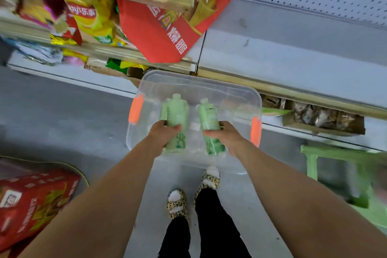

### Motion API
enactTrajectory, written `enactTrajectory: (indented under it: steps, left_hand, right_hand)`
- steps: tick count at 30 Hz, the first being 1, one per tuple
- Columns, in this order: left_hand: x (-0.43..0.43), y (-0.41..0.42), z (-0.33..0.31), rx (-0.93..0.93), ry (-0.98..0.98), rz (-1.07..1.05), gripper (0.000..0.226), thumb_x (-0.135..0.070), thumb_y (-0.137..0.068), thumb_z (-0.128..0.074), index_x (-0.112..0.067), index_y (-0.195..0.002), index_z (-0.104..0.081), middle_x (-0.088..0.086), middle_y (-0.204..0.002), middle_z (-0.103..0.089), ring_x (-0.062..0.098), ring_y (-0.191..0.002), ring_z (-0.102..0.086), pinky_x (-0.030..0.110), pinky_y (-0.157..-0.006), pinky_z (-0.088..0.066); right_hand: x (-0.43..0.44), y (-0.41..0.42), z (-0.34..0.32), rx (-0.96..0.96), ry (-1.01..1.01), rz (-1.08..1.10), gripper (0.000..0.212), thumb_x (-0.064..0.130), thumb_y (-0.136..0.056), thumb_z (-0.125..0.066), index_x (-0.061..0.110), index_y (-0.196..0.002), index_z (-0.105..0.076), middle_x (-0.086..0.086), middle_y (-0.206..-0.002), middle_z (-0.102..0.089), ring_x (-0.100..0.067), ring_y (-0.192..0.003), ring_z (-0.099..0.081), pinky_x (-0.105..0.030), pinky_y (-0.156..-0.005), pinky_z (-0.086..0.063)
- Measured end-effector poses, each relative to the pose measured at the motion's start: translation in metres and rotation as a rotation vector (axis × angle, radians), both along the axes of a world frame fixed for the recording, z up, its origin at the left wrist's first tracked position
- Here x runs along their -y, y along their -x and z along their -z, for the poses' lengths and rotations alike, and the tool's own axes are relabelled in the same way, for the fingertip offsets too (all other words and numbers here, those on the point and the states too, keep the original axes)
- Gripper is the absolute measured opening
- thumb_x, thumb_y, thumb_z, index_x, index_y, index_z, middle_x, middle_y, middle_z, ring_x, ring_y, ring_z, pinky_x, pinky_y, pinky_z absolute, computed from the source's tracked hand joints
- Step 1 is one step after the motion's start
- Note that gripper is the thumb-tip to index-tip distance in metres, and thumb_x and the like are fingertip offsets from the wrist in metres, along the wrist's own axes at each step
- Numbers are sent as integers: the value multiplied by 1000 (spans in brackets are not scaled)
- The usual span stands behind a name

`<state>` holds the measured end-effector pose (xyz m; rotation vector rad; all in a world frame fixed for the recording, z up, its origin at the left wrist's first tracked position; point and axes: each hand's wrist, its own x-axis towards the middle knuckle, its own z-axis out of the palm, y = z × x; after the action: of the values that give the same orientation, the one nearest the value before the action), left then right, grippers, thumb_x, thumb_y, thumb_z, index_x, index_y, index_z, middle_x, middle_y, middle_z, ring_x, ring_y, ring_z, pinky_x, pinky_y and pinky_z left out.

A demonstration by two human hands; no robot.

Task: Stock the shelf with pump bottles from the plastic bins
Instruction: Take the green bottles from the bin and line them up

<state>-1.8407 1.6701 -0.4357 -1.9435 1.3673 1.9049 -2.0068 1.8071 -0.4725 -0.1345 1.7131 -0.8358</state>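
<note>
Grey underfoot: stands on a plain floor, looking straight down. Faces a long white shelf on the right, with a back wall full of little dots. Sees more shelves to the left of it, packed with yellow chip bags and a big red bag. Spots a red box low on the left and a green stool on the right.

Leans over a see-through plastic bin on the floor, just in front of the shelf and just past two spotted slippers. Reaches both bare arms out over its open top.

Grips the left bottle with the left hand, fingers curled tight round its lower half. Grips the right bottle the same way with the right hand. Holds the two side by side over the bin, near each other but not touching. Cannot tell if they rest on the bin's bottom or hang above it. Cannot make out the pale, blurry shapes down inside the bin.

Shows both bottles as soft light green, with darker green leafy pictures at the end near the wrists. Points their small round tops away, toward the shelf. Cannot tell whether the thin green strip at the left bottle's side is one more bottle or just blur.

Notes two orange clips on the bin's short sides.
</note>
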Motion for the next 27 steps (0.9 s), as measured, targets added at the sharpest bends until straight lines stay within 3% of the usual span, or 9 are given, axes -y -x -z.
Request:
enactTrajectory:
  steps: [3,5,7,10,13,16,22,27]
  left_hand:
    - [-13,-6,-56,-210,-43,-53,47,-16,-90,-70,-13,-133,-51,14,-119,-66,30,-100,-65,45,-87,-54]
    - [-22,-9,-92,-341,-71,-55,48,-15,-93,-67,-16,-137,-47,14,-121,-63,31,-104,-62,53,-95,-51]
    - [-30,-8,-126,-469,-97,-38,46,-13,-97,-60,-15,-140,-45,13,-123,-61,30,-108,-59,57,-101,-45]
    - [-39,2,-171,-673,-160,-19,45,-9,-99,-52,-12,-143,-45,13,-125,-58,29,-112,-56,49,-97,-46]
    - [-49,19,-213,-832,-295,-37,47,-19,-91,-60,-11,-136,-53,17,-119,-60,32,-104,-61,51,-95,-51]
    - [-63,43,-252,-919,-284,67,55,-29,-80,-70,-12,-129,-55,14,-104,-64,29,-90,-66,44,-75,-58]
    - [-86,88,-315,-994,-81,312,67,-29,-74,-76,-13,-134,-52,10,-102,-71,24,-89,-70,40,-76,-57]
    - [-104,141,-350,-1058,-3,414,64,-31,-75,-76,-17,-133,-53,11,-108,-71,24,-94,-70,40,-78,-57]
  right_hand:
    - [-11,-4,-53,-3,105,48,24,27,-75,-85,22,-94,-70,6,-81,-77,-11,-73,-73,-30,-62,-56]
    - [-18,-6,-92,-40,170,81,21,32,-77,-83,22,-92,-73,1,-88,-78,-16,-80,-74,-34,-68,-59]
    - [-23,-5,-130,-96,240,101,29,37,-81,-80,19,-102,-73,-5,-97,-77,-21,-86,-74,-38,-74,-58]
    - [-33,2,-189,-168,326,170,43,45,-78,-79,16,-109,-70,-12,-105,-74,-25,-90,-74,-40,-75,-61]
    - [-46,15,-241,-235,371,290,61,48,-78,-79,8,-120,-61,-13,-103,-73,-28,-86,-73,-42,-69,-59]
    - [-62,30,-286,-281,452,408,58,44,-80,-79,8,-121,-60,-13,-101,-73,-27,-81,-73,-37,-63,-57]
    - [-105,70,-366,-387,599,511,53,28,-77,-81,5,-121,-62,-13,-105,-72,-30,-92,-70,-39,-74,-56]
    - [-142,125,-418,-474,711,532,54,15,-74,-81,4,-123,-60,-15,-110,-71,-32,-99,-69,-41,-78,-56]
